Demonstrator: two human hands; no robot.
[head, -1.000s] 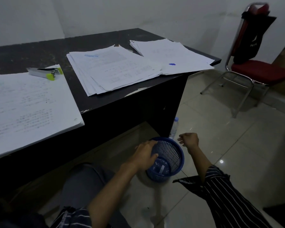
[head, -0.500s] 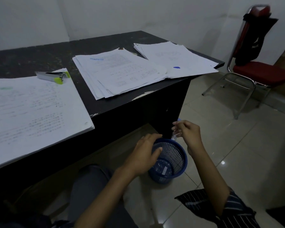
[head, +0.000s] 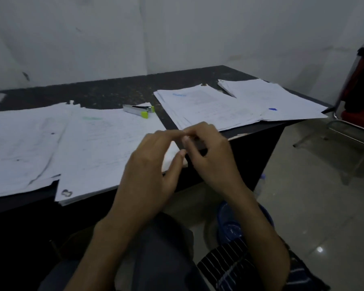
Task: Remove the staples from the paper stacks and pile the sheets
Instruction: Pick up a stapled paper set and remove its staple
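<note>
Over the near edge of the tabletop (head: 114, 93), we are holding our two hands together, fingertips meeting. Our left hand (head: 153, 162) is lying loosely spread, thumb standing apart from the fingers, gripping nothing. Our right hand (head: 210, 158) is curling its fingers toward its thumb; whether anything small is sitting in that pinch, we cannot tell.

The paper is lying in four piles on the tabletop. The near stack (head: 105, 148) is sitting just behind our hands, beside the left stack (head: 19, 143). The middle stack (head: 206, 106) and the far stack (head: 277, 101) are meeting at their edges on the right.

A metal tool with a green tip (head: 139, 110) is resting on the near stack's far corner. A blue basket (head: 227, 223) is standing on the floor under our right forearm, and a red chair (head: 358, 116) is standing at the right.
</note>
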